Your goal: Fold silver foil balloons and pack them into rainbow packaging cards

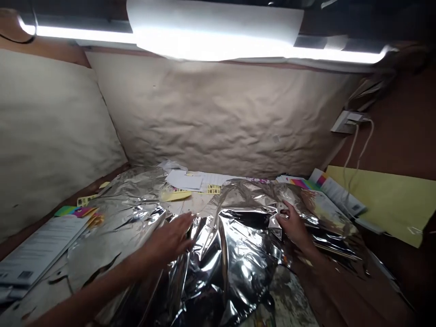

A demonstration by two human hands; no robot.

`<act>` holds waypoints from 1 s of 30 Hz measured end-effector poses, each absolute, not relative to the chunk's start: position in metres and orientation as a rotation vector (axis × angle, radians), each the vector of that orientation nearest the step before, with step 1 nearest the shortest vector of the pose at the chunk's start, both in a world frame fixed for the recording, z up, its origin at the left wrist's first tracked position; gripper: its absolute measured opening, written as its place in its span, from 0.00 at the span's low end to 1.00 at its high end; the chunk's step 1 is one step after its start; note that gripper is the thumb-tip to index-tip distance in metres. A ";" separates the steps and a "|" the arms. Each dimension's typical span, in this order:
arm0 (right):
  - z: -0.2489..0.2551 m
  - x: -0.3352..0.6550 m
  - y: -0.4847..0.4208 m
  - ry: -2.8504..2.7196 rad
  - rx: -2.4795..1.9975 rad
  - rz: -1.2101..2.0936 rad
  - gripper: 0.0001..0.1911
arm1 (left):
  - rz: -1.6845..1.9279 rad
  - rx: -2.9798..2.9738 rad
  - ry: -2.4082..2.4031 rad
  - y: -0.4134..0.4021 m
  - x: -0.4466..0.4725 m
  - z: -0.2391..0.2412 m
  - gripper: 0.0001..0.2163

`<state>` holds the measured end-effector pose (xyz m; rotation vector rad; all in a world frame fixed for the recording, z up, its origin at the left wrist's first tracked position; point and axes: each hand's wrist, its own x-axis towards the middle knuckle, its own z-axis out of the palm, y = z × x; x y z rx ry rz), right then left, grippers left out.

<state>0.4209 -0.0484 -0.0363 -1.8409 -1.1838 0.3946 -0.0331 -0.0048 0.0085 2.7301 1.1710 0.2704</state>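
Observation:
A large sheet of shiny silver foil film (235,254) lies crumpled over the middle of the work surface and hangs toward me. My left hand (173,236) rests at its left part with fingers stretched out, slightly blurred. On the right, my right hand (295,229) touches the film near a bright crease; thumb and index finger are apart, and the other fingers are partly hidden. More clear, glossy film (119,218) spreads to the left. A film-wrapped stack (323,213) lies just beyond my right hand.
Printed papers (44,245) lie at the left edge. White sheets (185,180) and yellow labels (177,195) sit at the back. A yellow sheet (384,195) is at the right, below a wall socket (347,121) with hanging white cables. A tube light (211,43) crosses overhead.

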 end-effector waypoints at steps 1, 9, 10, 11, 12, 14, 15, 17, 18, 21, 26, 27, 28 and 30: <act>-0.035 0.420 -0.043 -1.239 -1.857 0.350 0.39 | 0.242 2.760 1.167 -0.028 -0.046 -0.001 0.35; -0.023 0.312 -0.039 -1.854 -1.564 0.157 0.26 | 0.123 2.847 1.321 -0.098 -0.087 -0.029 0.41; -0.024 0.289 -0.044 -1.996 -1.484 0.325 0.27 | 0.134 2.844 1.311 -0.100 -0.086 -0.027 0.41; -0.025 0.267 -0.048 -2.153 -1.403 0.466 0.28 | 0.134 2.834 1.294 -0.103 -0.084 -0.024 0.41; -0.025 0.247 -0.049 -2.243 -1.348 0.557 0.28 | 0.117 2.814 1.274 -0.107 -0.082 -0.022 0.42; -0.022 0.213 -0.042 -2.251 -1.326 0.642 0.24 | 0.050 2.751 1.261 -0.116 -0.079 -0.018 0.41; -0.019 0.200 -0.033 -2.185 -1.350 0.653 0.21 | 0.015 2.718 1.270 -0.120 -0.079 -0.018 0.41; -0.012 0.179 -0.006 -2.060 -1.398 0.685 0.18 | -0.033 2.673 1.295 -0.125 -0.078 -0.017 0.41; -0.009 0.170 0.010 -2.041 -1.407 0.722 0.17 | -0.041 2.663 1.304 -0.126 -0.079 -0.017 0.41; -0.005 0.148 0.050 -2.051 -1.387 0.852 0.16 | 0.010 2.696 1.294 -0.123 -0.083 -0.020 0.40; -0.001 0.120 0.052 -1.967 -1.394 0.827 0.25 | 0.220 2.927 1.197 -0.115 -0.095 -0.041 0.40; 0.002 0.118 0.045 -1.947 -1.406 0.778 0.24 | 0.260 2.982 1.175 -0.112 -0.098 -0.048 0.40; 0.006 0.119 0.037 -1.926 -1.414 0.718 0.23 | 0.310 3.034 1.151 -0.108 -0.100 -0.055 0.40; 0.016 0.136 0.020 -1.901 -1.414 0.584 0.21 | 0.460 3.102 1.106 -0.100 -0.102 -0.070 0.40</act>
